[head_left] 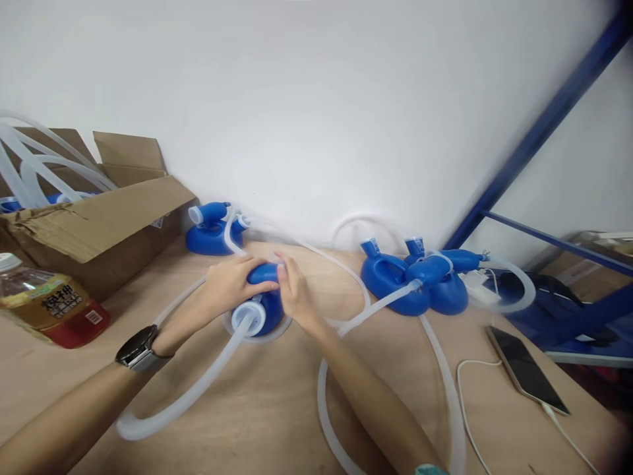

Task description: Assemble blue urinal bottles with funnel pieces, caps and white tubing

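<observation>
Near the middle of the wooden table stands a blue plastic bottle point(271, 315), with a white cap point(248, 319) facing me and a translucent hose point(198, 389) curving out of it to the lower left. My left hand point(232, 280), with a watch on its wrist, wraps round the blue upper part point(263, 273) of this bottle. My right hand point(295, 290) touches the right end of that upper part, its fingers close together and pointing up. What lies between the right fingertips is too small to tell.
An open cardboard box point(109, 218) with hoses and a drink bottle point(54, 303) stand at left. A blue bottle point(208, 239) sits by the wall. More blue bottles point(395, 290) with hoses are at right, near a phone point(527, 366) on a cable and a blue metal frame point(539, 132).
</observation>
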Motion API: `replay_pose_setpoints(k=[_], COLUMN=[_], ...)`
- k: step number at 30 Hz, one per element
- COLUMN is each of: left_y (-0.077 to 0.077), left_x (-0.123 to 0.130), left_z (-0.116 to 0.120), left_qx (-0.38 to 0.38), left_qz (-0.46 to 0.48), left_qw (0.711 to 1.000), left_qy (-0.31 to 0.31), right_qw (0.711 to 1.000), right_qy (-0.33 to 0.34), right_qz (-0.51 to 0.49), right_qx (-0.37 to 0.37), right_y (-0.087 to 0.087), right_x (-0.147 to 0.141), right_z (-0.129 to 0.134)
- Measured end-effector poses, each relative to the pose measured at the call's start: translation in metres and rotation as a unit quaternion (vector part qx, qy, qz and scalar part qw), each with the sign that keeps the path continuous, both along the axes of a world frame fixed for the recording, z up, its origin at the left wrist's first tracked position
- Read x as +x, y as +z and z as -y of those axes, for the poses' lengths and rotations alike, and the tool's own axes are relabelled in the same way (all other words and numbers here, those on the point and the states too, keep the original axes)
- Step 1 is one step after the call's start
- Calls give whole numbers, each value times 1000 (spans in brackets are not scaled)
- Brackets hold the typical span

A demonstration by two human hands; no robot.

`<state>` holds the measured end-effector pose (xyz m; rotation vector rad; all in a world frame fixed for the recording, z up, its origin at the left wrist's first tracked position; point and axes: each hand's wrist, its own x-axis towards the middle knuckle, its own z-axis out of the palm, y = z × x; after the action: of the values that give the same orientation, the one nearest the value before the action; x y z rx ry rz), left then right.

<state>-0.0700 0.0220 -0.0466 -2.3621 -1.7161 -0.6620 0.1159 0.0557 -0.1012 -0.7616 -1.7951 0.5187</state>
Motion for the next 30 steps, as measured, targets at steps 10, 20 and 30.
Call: replay_pose_setpoints(k=[10, 20, 30], left_y=[4, 26, 18], left_x=[2, -25, -26], left_z=[7, -7, 1], left_qx=[-34, -148, -101], left_qz=[6, 54, 8], left_qw=[999, 980, 992], left_qy=[38, -124, -71], right_qw=[931, 982, 964], right_qy=[-51, 159, 214], right_qz=[327, 94, 128], right_qx=[-152, 39, -89], right_y=[63, 29, -24], right_x=[5, 12, 36], right_z=[-20, -14, -25])
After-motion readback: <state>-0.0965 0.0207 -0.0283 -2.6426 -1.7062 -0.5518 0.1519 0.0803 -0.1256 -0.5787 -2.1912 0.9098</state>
